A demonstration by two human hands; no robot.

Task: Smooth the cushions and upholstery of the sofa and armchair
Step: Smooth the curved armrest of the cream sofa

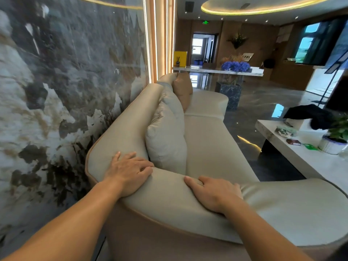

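Observation:
A long beige leather sofa (205, 140) with tan piping runs away from me along the marble wall. I stand at its near end, above the padded armrest (169, 196). My left hand (130, 172) lies flat on the corner where armrest meets backrest, fingers spread. My right hand (214, 193) presses palm-down on the armrest further right, fingers together. Neither hand holds anything. A beige back cushion (165, 142) leans against the backrest just beyond my left hand. Further along sit another beige cushion (174, 104) and a tan cushion (183, 91).
A marble-patterned wall (62, 87) stands close on the left. A white coffee table (308, 159) at the right carries a potted plant (337, 136), a dark cloth (312, 114) and small items. Glossy dark floor (254, 110) lies between sofa and table. A counter with blue flowers (235, 65) is far back.

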